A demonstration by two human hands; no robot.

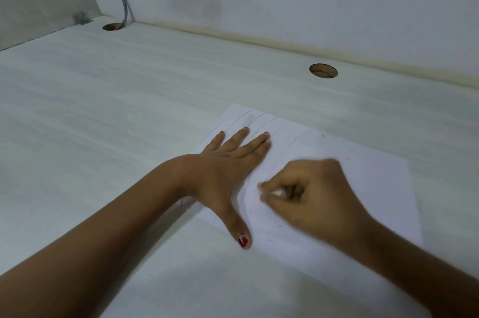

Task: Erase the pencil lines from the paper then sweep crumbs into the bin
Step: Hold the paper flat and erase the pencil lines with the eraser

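The paper [363, 201] is laid on the desk [103, 110]. A small white eraser [277, 192] is pinched in the curled right hand [316, 195], which is blurred, so rubbing seems to be under way. The sheet is pressed flat by the left hand [220, 175], with its fingers spread straight. Tiny crumbs [323, 135] are dotted over it, and faint pencil lines [252, 120] are left further up. If the press is eased, the paper could be creased or torn. No bin is seen.
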